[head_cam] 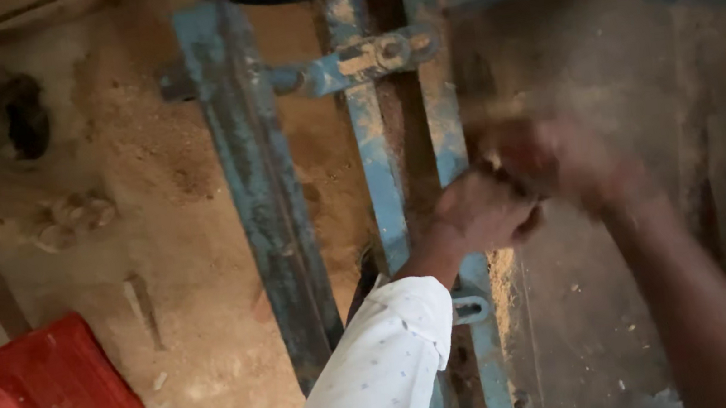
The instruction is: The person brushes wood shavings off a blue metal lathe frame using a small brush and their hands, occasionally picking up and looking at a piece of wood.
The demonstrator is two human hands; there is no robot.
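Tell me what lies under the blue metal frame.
Under the blue metal frame lies sawdust-covered ground. Both hands, left hand and blurred right hand, cover part of the frame's right rail, so what sits beneath them cannot be seen.

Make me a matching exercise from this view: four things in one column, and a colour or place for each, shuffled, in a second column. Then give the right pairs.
Things:
1. crate
2. metal frame
3. sleeve
4. sawdust

Descriptions:
A. white, on the left arm
B. red, bottom left corner
C. tan, spread over the floor
D. worn blue paint, running up the middle

Pairs: 1-B, 2-D, 3-A, 4-C

The left hand and the blurred right hand meet beside the frame.
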